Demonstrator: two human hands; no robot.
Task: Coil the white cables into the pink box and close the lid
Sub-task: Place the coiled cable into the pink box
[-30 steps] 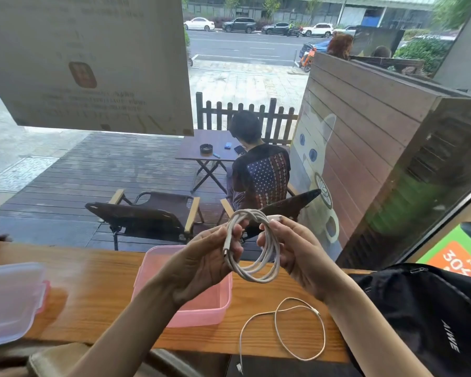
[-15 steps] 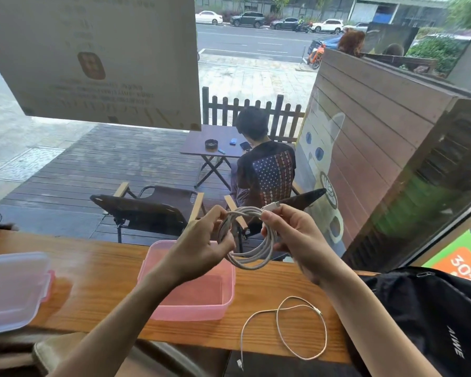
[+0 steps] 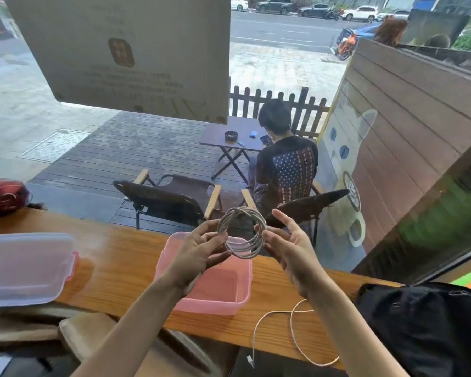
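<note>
A white cable wound into a round coil point(image 3: 242, 232) hangs in the air above the far edge of the open pink box point(image 3: 245, 278). My left hand point(image 3: 201, 251) holds the coil's left side with its fingertips. My right hand point(image 3: 286, 248) touches the coil's right side with its fingers spread. The pink box stands on the wooden counter and looks empty inside. A second white cable point(image 3: 294, 333) lies loose on the counter to the right of the box, its plug hanging over the near edge. The clear lid with pink clips point(image 3: 25, 268) lies at the left.
A black backpack point(image 3: 430, 330) fills the right end of the wooden counter point(image 3: 120, 268). A dark red object point(image 3: 4, 195) sits at the far left by the window. Behind the glass are chairs, a small table and a seated person. A tan cloth point(image 3: 85, 338) lies below the counter.
Both hands have lowered the coil toward the box. My right hand's fingers have opened from a closed grip to a spread touch on the coil. The coil now reads as a tidy ring.
</note>
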